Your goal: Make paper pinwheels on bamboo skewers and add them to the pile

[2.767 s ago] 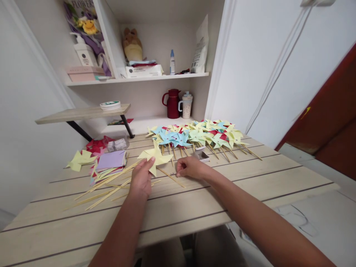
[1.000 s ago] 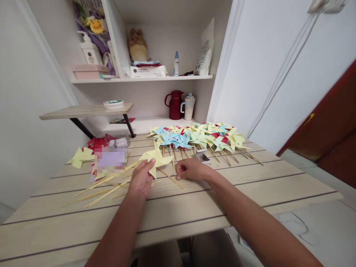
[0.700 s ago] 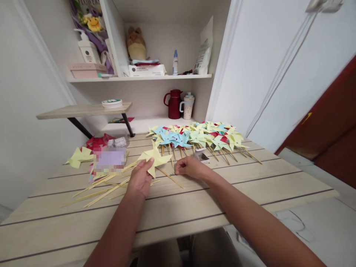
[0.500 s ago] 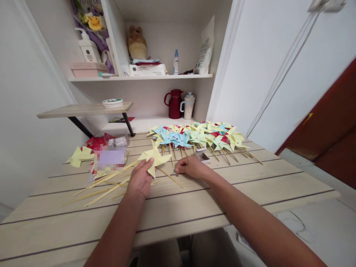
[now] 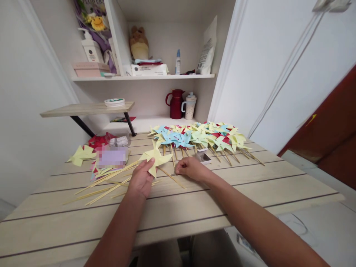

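My left hand (image 5: 141, 180) holds a yellow paper pinwheel (image 5: 155, 158) just above the wooden table (image 5: 194, 207), fingers closed on its lower edge. A thin wooden stick (image 5: 171, 178) lies under the pinwheel and runs right toward my right hand (image 5: 190, 167). That hand rests on the table with fingers pinched on a small dark thing at its fingertips, too small to name. A small white box (image 5: 204, 157) sits just behind my right hand.
Several finished pinwheels (image 5: 200, 137) in yellow, blue, green and red lie in a row at the back. Loose sticks (image 5: 105, 183) and a paper stack (image 5: 111, 158) lie left. A red jug (image 5: 175, 104) and a mug (image 5: 189, 105) stand on the shelf behind.
Both hands stay almost where they were, with the pinwheel still held. Only the camera has shifted slightly.
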{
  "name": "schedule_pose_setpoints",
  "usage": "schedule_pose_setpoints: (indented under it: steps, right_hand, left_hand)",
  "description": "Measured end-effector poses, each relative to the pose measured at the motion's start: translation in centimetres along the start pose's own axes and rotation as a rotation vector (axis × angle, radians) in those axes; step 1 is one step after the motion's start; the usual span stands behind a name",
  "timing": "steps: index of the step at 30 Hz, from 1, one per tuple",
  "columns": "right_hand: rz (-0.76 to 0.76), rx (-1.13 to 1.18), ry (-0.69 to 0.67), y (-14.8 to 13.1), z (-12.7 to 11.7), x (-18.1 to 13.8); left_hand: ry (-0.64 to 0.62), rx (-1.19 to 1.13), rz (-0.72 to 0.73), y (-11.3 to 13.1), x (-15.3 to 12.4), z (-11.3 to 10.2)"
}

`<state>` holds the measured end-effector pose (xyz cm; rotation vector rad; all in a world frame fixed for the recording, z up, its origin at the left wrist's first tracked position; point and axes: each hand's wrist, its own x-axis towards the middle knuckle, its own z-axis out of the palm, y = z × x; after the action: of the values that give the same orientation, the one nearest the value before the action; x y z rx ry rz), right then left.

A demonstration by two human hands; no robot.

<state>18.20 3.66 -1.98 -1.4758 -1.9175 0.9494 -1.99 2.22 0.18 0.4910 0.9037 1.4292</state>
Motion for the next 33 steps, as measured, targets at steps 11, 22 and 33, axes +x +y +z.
schedule_pose_setpoints:
  steps: [11, 22, 33]
  right_hand:
    - [-0.009, -0.133, 0.059, -0.13, 0.24, 0.58]
    - [-0.037, -0.168, 0.138, -0.25, 0.15, 0.61]
    - [-0.019, -0.158, 0.193, 0.23, -0.03, 0.99]
  left_hand:
    - [0.0, -0.043, -0.035, -0.02, -0.19, 0.13]
    - [0.001, -0.008, -0.025, -0.02, -0.02, 0.02]
    - [-0.007, -0.024, -0.042, -0.04, 0.02, -0.28]
